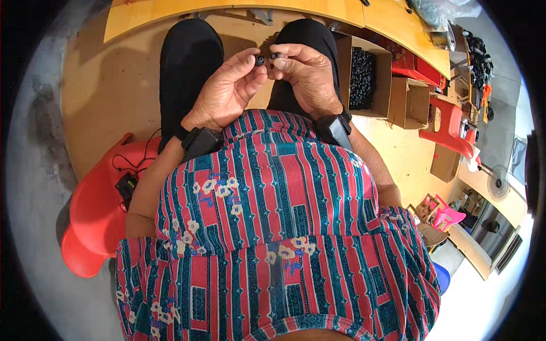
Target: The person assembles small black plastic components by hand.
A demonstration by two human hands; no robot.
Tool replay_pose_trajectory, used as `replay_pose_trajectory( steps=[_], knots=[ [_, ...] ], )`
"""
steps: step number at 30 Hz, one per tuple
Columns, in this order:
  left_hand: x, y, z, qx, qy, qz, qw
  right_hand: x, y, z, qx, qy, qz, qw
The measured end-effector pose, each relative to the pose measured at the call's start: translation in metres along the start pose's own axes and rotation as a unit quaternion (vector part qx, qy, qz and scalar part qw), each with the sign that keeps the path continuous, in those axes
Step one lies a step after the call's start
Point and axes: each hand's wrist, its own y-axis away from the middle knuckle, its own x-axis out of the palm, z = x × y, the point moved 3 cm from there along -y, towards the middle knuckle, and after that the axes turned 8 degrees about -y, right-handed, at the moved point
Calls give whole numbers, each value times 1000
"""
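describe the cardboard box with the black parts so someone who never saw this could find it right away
Start at the person's right knee, in black trousers. Just to its right, on the wooden floor, stands an open cardboard box filled with small black parts. The smaller cardboard boxes further right show no such dark filling, which sets it apart.

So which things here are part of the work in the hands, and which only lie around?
In use: left hand, right hand, small black round parts, open cardboard box of black parts.
Lying about: red plastic chair, empty cardboard box, standing fan.
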Motion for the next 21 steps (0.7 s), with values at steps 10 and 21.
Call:
replay_pose_trajectory(
  steps=[10, 21],
  knots=[
    [0, 0, 0, -3, 6, 8, 1000, 0, -2, -1, -7, 30, 14, 999],
    [-3, -4, 4, -42, 72, 4, 997, 1, -3, -1, -13, 89, 31, 995]
  ],
)
